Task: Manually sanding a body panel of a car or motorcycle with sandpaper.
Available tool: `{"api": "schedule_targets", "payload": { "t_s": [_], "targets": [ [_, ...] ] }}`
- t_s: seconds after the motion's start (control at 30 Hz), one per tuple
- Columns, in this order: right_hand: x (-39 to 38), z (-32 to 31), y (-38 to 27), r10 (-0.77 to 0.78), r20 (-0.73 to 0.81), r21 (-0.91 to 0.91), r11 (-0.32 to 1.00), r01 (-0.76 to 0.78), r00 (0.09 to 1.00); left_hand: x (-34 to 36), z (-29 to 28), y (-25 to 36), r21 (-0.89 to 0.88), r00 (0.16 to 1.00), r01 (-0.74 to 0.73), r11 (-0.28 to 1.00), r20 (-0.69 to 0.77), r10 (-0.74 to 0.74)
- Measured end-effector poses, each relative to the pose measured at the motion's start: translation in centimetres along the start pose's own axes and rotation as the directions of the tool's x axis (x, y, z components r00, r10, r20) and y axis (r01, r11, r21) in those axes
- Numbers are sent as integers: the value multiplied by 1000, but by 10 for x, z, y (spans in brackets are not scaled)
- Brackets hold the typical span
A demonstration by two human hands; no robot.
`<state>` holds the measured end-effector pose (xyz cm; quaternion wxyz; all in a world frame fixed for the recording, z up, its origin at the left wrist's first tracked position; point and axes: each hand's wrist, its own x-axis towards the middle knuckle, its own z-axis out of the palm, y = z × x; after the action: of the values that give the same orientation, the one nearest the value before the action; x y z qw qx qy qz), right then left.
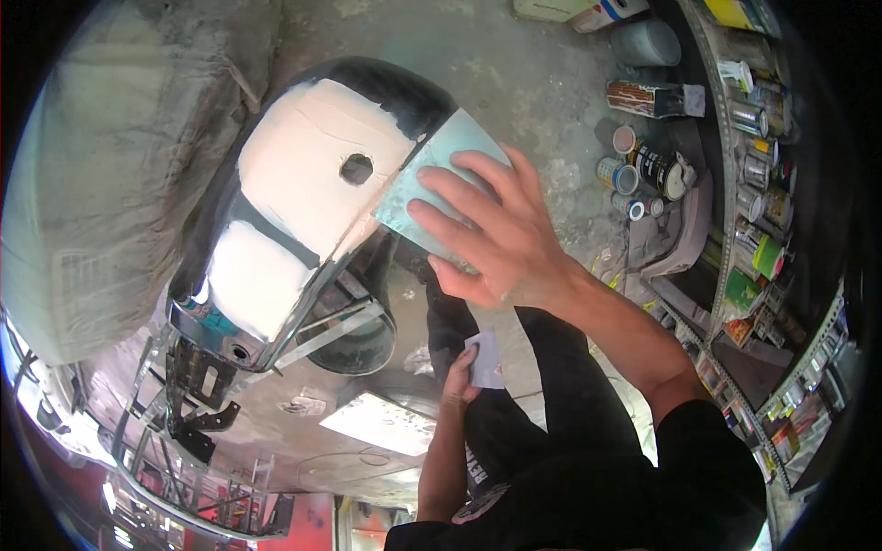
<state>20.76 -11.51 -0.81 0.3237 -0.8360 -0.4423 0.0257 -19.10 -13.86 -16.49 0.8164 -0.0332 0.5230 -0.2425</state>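
Observation:
A black car bumper rests on a metal stand at the left, with two broad, cream-white filler patches on it. A dark round hole shows in the larger patch. Against the bumper's right edge, my right hand holds a pale turquoise, flat square sheet, several fingers spread over its face. Whether the sheet touches the filler is hard to tell. Lower down, near my legs, my left hand grips a small light-grey flat sheet with the thumb on top.
A dark bucket stands under the bumper beside the metal stand. Paint cans sit on the concrete floor to the right, before shelves crowded with tins. A grey cover drapes something large at the far left.

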Motion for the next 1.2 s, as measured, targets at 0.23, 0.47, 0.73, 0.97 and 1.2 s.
{"api": "schedule_targets", "payload": {
  "t_s": [0.23, 0.47, 0.73, 0.97, 1.2],
  "targets": [
    [0, 2, 3, 29, 9, -16, 999, -29, 1000, 1, -6, 1, -6, 1000, 2, 1000, -13, -2],
    [-13, -8, 9, 29, 120, -1, 1000, -29, 992, 0, 0, 4, 2, 1000, 2, 1000, -14, -2],
    [-38, -3, 8, 68, 204, 53, 995, -80, 977, 0, -5, 3, -53, 999, -10, 999, -36, 8],
    [-99, -25, -5, 328, 440, 572, 615, -542, 836, -2, 8, 7, -45, 997, -49, 998, 55, 51],
    [-144, -54, -50, 313, 670, 507, 470, -723, 673, -20, 35, -5, -169, 942, -332, 928, -102, 318]
  ]
}}
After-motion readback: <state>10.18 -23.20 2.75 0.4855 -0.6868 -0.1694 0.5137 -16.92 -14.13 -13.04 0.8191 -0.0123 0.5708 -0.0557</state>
